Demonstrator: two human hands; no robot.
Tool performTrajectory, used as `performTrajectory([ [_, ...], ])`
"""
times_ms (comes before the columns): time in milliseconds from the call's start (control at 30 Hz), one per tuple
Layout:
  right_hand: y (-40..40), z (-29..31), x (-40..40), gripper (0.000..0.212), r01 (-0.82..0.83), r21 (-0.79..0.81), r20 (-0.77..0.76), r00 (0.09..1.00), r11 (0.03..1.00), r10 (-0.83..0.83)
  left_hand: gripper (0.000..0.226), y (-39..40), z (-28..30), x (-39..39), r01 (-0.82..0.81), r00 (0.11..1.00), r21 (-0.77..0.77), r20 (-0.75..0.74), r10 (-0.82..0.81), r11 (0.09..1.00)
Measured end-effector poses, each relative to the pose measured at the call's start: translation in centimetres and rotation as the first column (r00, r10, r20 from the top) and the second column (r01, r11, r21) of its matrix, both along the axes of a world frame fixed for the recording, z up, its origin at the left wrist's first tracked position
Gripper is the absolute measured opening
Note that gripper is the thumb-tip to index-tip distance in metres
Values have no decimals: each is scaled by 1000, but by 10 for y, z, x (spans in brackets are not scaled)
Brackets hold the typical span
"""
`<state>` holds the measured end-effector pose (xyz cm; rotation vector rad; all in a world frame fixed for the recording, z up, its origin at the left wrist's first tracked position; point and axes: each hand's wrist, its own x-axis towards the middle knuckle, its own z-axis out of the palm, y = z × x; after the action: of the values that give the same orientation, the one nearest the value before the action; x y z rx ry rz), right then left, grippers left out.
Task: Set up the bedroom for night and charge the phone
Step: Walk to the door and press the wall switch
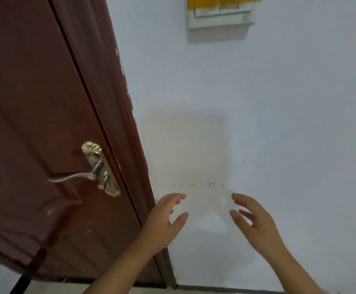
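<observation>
I face a pale wall beside a dark red wooden door [35, 115]. My left hand [164, 219] and my right hand [251, 219] are both raised in front of the wall, fingers spread, holding nothing. A blurred pale patch [185, 149] covers the wall just above and between them, so whatever is mounted there cannot be made out. No phone or charger is in view.
The door has a brass lever handle [96, 172] at the left. Its frame [128, 128] runs down to the floor. A white wall box [219, 15] with yellow paper on it hangs at the top. A strip of floor [45, 287] shows at the bottom.
</observation>
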<state>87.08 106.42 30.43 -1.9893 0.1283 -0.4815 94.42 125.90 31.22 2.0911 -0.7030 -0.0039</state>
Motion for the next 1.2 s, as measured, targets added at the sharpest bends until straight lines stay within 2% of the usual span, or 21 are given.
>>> performTrajectory([
  [100, -4, 60, 17, 26, 141, -88, 227, 967, 986, -118, 36, -14, 60, 33, 52, 952, -66, 305, -30, 996],
  [167, -5, 99, 30, 28, 207, -116, 353, 923, 971, -155, 34, -23, 94, 50, 39, 845, -115, 533, 28, 993],
  [233, -5, 134, 42, 35, 289, -176, 487, 856, 941, -171, 29, -32, 124, 68, -5, 691, -174, 711, 129, 985],
  [300, -3, 164, 57, 43, 380, -251, 596, 786, 890, -168, 28, -38, 149, 83, -67, 546, -231, 806, 229, 971],
  [367, 0, 189, 72, 42, 460, -317, 681, 719, 830, -138, 33, -41, 168, 97, -165, 429, -251, 853, 299, 954],
  [433, 4, 210, 85, 41, 521, -356, 761, 644, 776, -83, 44, -40, 178, 107, -267, 359, -211, 884, 300, 940],
  [533, 11, 232, 104, 44, 601, -404, 823, 568, 689, -13, 57, -37, 181, 116, -392, 352, -135, 892, 284, 910],
  [633, 16, 243, 119, 51, 675, -450, 820, 572, 585, -28, 58, -38, 176, 125, -465, 309, -122, 906, 289, 877],
  [800, 17, 242, 130, 49, 774, -415, 860, 506, 479, -71, 59, -39, 172, 133, -487, 210, -164, 932, 297, 858],
  [900, 18, 241, 132, 51, 801, -414, 861, 499, 432, -99, 59, -40, 174, 134, -490, 200, -175, 931, 305, 854],
  [1067, 23, 244, 127, 56, 791, -441, 837, 533, 423, -123, 59, -40, 176, 132, -480, 227, -155, 929, 293, 864],
  [1200, 26, 245, 116, 58, 679, -448, 796, 600, 582, -86, 58, -36, 178, 125, -373, 284, -164, 917, 281, 913],
])
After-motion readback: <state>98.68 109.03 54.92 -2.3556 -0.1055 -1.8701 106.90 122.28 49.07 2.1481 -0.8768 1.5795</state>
